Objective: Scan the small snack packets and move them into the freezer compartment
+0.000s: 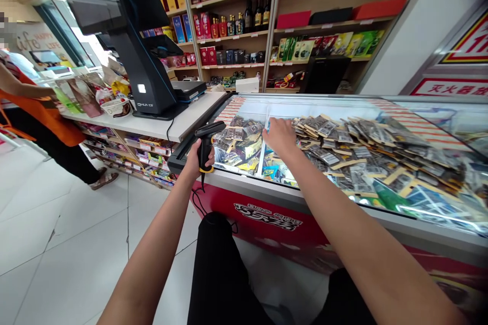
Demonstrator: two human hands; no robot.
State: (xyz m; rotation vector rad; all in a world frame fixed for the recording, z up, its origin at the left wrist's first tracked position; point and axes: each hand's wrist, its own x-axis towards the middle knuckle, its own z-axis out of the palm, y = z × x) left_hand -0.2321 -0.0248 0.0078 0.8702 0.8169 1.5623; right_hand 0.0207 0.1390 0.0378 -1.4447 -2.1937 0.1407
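My left hand is wrapped round the handle of a black barcode scanner with yellow trim, held at the freezer's left front corner. Its cord hangs below. Over the freezer, my right hand is closed with its fingers curled down, beside a white divider; what its fingertips hold, if anything, is hidden. Right of that hand lies a wide heap of dark packets with tan edges. Left of the divider are more wrapped packets, some yellow.
A touchscreen till stands on the white counter at the left, with bagged goods and a tub. Shelves of boxes and bottles line the back wall. A person in an orange apron stands far left.
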